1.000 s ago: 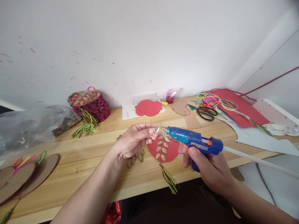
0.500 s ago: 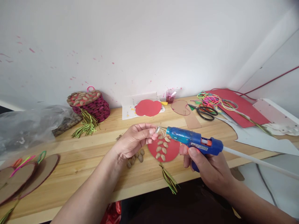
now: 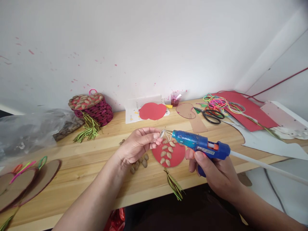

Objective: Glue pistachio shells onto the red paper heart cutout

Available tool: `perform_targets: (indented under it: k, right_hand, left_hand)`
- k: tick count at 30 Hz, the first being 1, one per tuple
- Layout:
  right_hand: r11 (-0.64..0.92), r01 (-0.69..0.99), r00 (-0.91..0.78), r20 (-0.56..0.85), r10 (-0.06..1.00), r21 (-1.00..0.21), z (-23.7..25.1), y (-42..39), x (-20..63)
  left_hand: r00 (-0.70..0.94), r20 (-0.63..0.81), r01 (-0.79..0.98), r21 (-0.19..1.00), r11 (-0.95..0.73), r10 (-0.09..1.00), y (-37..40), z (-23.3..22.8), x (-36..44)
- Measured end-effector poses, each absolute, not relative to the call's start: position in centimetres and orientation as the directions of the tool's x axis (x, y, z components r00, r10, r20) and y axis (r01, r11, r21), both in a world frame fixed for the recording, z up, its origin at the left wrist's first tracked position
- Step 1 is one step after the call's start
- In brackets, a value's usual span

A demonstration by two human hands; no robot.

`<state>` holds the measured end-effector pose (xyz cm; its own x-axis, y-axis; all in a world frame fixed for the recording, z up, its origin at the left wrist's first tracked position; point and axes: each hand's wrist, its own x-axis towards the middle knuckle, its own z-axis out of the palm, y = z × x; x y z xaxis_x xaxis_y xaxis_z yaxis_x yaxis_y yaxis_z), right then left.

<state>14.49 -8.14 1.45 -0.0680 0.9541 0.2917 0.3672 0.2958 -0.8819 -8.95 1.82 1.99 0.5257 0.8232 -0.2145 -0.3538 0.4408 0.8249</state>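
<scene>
Pale wood makes up the bench (image 3: pixel 84 160), running left to right under everything. One blue glue gun (image 3: pixel 201 146) sits in the right hand (image 3: pixel 216 176), fingers wrapped round the grip, nozzle pointing left. It looks rigid and light, best held by the handle, since the metal tip is likely hot. One red disc (image 3: pixel 176 155) lies flat just below the nozzle, with about ten shells glued on; thin and bendy, I judge. The left hand (image 3: pixel 138 146) pinches a small shell (image 3: pixel 160 134) between thumb and fingertips right at the nozzle; it is probably light and brittle, so the edges are the place to hold. Some six loose shells (image 3: pixel 141 163) lie beneath that hand.
</scene>
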Motion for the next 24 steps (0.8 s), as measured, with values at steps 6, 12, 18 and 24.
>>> perform_targets:
  k: [6,12,18,24]
  right_hand:
    - [0.291,0.361,-0.054,0.291,0.955,-0.886,1.57,-8.20,14.36]
    - [0.288,0.353,-0.046,0.291,0.956,-0.890,1.72,-8.06,14.27]
    - [0.264,0.368,-0.043,0.267,0.963,-0.892,1.54,-8.20,14.27]
    - [0.261,0.381,-0.050,0.262,0.964,-0.887,1.50,-8.17,14.32]
  left_hand:
    - [0.522,-0.221,-0.349,0.826,0.443,0.824,1.75,2.01,-8.99]
    - [0.524,-0.222,-0.349,0.825,0.445,0.822,1.69,2.12,-8.95]
    - [0.525,-0.223,-0.344,0.827,0.445,0.821,1.76,2.05,-8.97]
    - [0.529,-0.230,-0.327,0.833,0.446,0.817,1.80,2.00,-9.03]
